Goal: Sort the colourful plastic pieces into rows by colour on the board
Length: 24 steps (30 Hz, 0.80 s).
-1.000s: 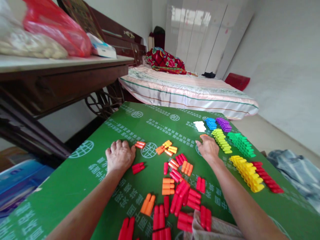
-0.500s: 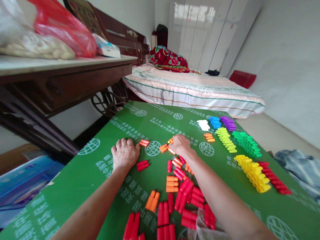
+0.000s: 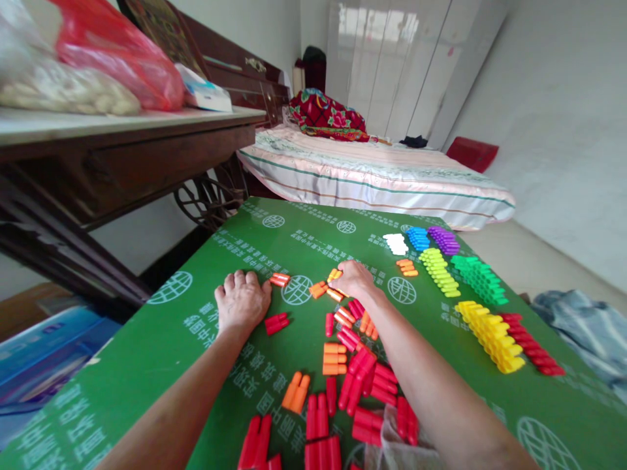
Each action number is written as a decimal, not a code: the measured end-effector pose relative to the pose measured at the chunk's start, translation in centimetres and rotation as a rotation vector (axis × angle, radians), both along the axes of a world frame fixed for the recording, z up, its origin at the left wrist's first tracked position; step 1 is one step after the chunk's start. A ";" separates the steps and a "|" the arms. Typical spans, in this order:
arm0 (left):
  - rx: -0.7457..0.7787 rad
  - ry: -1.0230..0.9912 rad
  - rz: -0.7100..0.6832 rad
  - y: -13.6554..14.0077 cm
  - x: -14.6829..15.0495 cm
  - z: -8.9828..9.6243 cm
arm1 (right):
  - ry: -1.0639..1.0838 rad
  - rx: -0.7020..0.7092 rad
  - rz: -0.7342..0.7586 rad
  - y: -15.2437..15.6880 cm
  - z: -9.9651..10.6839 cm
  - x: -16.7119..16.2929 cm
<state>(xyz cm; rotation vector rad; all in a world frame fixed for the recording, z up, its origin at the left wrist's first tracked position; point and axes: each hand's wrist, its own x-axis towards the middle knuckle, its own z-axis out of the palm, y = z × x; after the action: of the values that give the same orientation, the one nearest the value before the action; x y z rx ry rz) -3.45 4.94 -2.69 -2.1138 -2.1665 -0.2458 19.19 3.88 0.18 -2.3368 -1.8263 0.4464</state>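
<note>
My left hand (image 3: 242, 300) lies flat on the green board (image 3: 196, 365), fingers spread. Its thumb rests beside an orange bullet-shaped plastic block (image 3: 279, 279), and a red block (image 3: 277, 324) lies just below. My right hand (image 3: 354, 279) is closed at the fingertips on a yellowish-orange block (image 3: 334, 275); its fingers partly hide the grip. Close to it lie an orange block (image 3: 318, 289) and a single orange peg (image 3: 335, 295). Nearer me spreads a loose pile of red blocks (image 3: 358, 378) with some orange blocks (image 3: 334, 358) among them.
Sorted rows stand at the right: white (image 3: 396, 244), blue (image 3: 418, 239), purple (image 3: 443, 241), lime (image 3: 439, 271), green (image 3: 479, 279), yellow (image 3: 490, 336) and red blocks (image 3: 533, 344). A small orange group (image 3: 407, 267) sits near the white. A bed (image 3: 372, 170) is beyond; a wooden table (image 3: 161, 156) stands left.
The view has shifted slightly. At my right fingertips the yellowish-orange block shows more plainly now. My left hand stays flat in place.
</note>
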 end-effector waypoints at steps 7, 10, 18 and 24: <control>-0.002 0.002 0.004 0.0 0.0 -0.1 | -0.009 0.019 0.014 0.1 -0.4 0.4; 0.002 0.002 0.004 0.0 0.1 0.0 | -0.022 0.047 0.018 0.1 -0.8 0.4; 0.017 -0.005 -0.008 0.2 0.0 -0.2 | -0.025 0.083 -0.001 -0.2 -1.1 0.5; 0.027 -0.012 -0.007 0.3 -0.1 -0.5 | -0.037 0.137 0.004 -2.0 -0.7 1.6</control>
<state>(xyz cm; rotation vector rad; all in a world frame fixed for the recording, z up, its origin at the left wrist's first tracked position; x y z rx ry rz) -3.55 5.23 -3.23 -2.1117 -2.1498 -0.2883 20.78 1.85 -0.47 -2.2650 -1.8161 0.2715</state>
